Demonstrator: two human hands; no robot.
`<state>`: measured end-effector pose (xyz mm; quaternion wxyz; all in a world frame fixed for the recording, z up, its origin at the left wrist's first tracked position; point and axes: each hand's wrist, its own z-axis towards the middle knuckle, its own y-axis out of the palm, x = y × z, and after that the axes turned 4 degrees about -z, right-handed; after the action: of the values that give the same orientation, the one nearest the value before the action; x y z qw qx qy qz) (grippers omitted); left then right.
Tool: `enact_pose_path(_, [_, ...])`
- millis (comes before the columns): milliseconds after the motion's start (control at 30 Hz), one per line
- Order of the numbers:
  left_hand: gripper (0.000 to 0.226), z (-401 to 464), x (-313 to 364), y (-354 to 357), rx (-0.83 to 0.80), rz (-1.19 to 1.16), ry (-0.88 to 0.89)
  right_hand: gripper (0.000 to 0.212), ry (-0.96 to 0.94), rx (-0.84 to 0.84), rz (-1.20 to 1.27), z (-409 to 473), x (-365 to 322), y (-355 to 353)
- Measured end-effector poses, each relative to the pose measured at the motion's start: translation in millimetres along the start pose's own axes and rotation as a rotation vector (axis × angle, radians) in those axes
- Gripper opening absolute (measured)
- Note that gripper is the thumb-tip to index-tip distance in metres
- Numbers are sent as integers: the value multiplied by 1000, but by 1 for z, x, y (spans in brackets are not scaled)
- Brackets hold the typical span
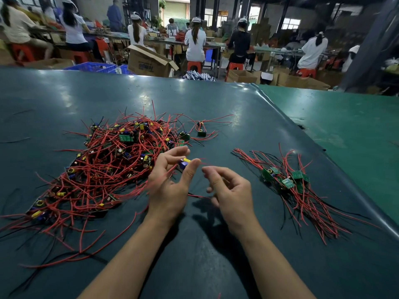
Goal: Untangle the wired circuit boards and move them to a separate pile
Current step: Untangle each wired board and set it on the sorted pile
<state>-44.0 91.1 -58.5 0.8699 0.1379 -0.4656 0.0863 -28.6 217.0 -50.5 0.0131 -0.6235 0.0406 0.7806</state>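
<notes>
The tangled pile point(112, 160) of red-wired circuit boards lies at the left of the bench point(216, 100). Just beside its right edge, the left hand point(170, 182) pinches 1 board point(184, 163) between thumb and fingertips, wires trailing back toward the tangle. The right hand point(228, 190) hovers alongside, fingers loosely curled, holding nothing. The sorted pile point(289, 182) lies further right, nearer the right hand, wires running diagonally.

Glossy, smooth dark-teal sheet point(216, 100) covers the table; at three o'clock a matt green mat point(345, 117). Wires point(97, 169) look rubbery red; boards point(288, 183) glossy green.
</notes>
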Motion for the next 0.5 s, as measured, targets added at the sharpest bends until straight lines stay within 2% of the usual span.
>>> enact_pose_path(133, [33,3,14,0,35,-134,-2,21,94,57,173,6,-5,-9])
enact_pose_path(267, [29,3,23,0,-37,-247,-179,29,187,-184,341,3,-8,-10])
enact_pose_path(367, [40,2,21,2,-173,-258,-357,25,218,-261,329,2,-8,-8])
enact_pose_path(500, [49,-1,16,5,-270,-148,-506,20,257,-201,260,5,-6,-11])
